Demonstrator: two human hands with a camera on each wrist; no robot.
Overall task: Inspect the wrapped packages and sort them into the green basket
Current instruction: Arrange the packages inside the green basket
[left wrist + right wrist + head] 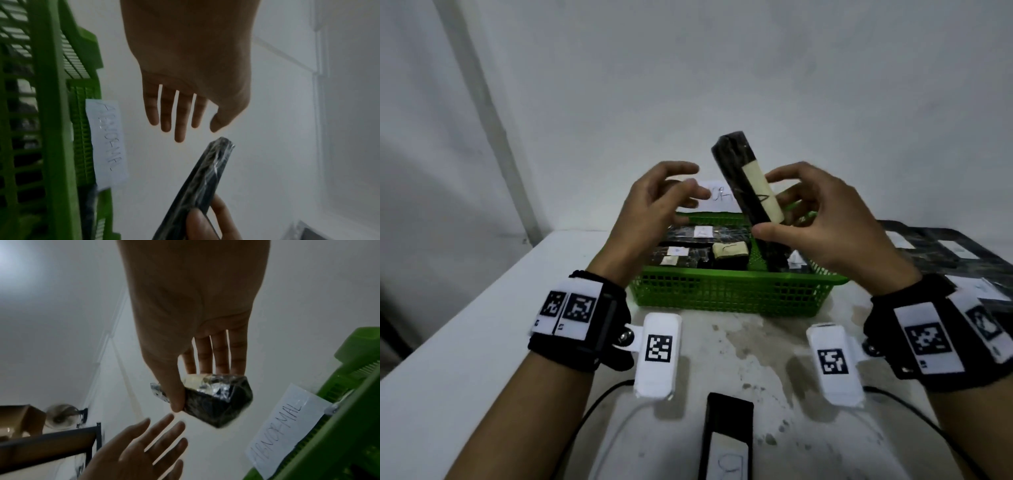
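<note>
My right hand [822,219] grips a long black wrapped package [743,178] with a cream label, held tilted above the green basket [729,294]. Thumb and fingers pinch its lower part [218,400]. My left hand [654,202] hovers open just left of the package, fingers spread [176,113] and touching nothing; the package end [205,178] shows below those fingers. Several black labelled packages [729,253] lie inside the basket. A paper sign [287,426] reading ABNORMAL is fixed to the basket's far wall.
Another black package with a white label [726,442] lies on the table at the near edge. More black wrapped packages [955,253] are stacked at the right. White tagged camera units [659,353] hang from both wrists. A wall stands right behind the basket.
</note>
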